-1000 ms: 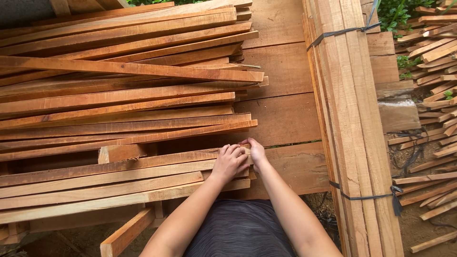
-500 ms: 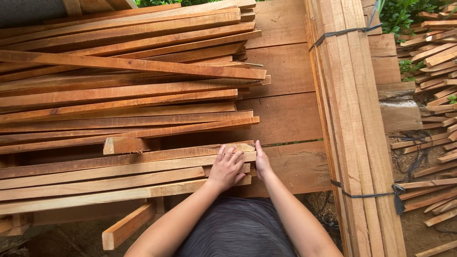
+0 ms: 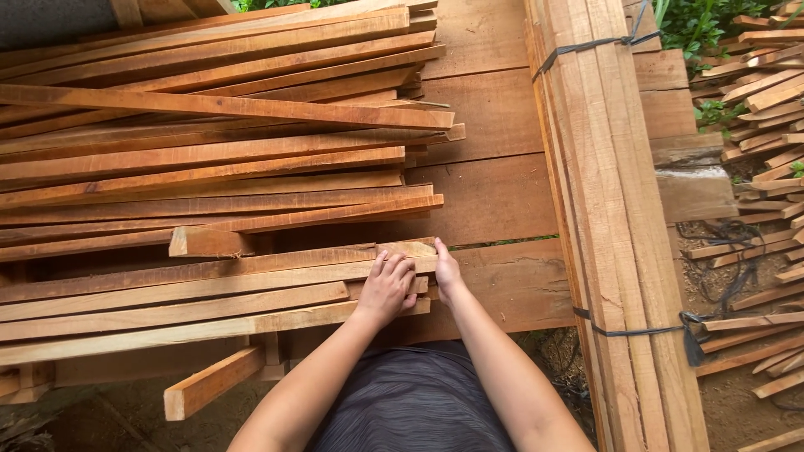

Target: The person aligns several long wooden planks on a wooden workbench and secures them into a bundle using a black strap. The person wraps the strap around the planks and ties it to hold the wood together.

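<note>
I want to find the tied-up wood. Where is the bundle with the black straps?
In the head view, the strapped bundle of boards lies on the right side, running top to bottom, right of the loose slat pile and both hands.

Under soft daylight, a wide plank platform [image 3: 494,192] is being seen, a strapped bundle of long boards [image 3: 611,209] is being kept along its right side, and loose offcuts [image 3: 758,100] are being scattered on bare earth [image 3: 737,402] beside green plants [image 3: 695,21].

Two hands [image 3: 387,289], one strapped bundle [image 3: 620,226], two straps [image 3: 636,331].
</note>
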